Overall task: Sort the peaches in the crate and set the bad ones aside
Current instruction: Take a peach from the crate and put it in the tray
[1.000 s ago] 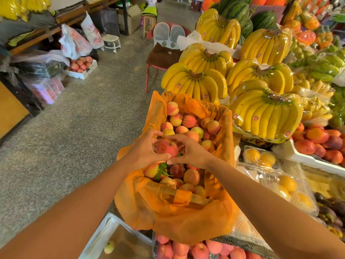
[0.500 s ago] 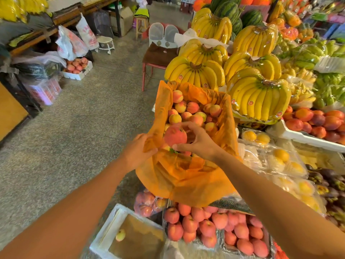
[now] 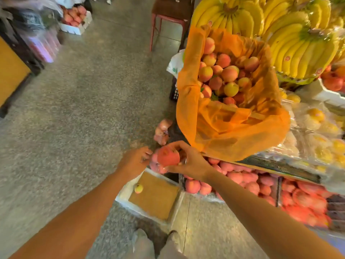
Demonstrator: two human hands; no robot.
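Both hands were held low, below and to the left of the crate (image 3: 188, 94). One peach (image 3: 168, 156) was gripped in the right hand (image 3: 190, 161), fingers curled over its top and thumb beneath. Just below and slightly left of both hands lay a white box (image 3: 123, 195) on the floor holding one small peach (image 3: 138, 188), judged to be the reject spot. The left hand (image 3: 135, 161), fingers loosely bent, touched a clear bag of peaches (image 3: 155, 165); whether it pinched the plastic could not be told. The right arm was reached forward, wrist bent inward; a short downward-left move seemed needed.
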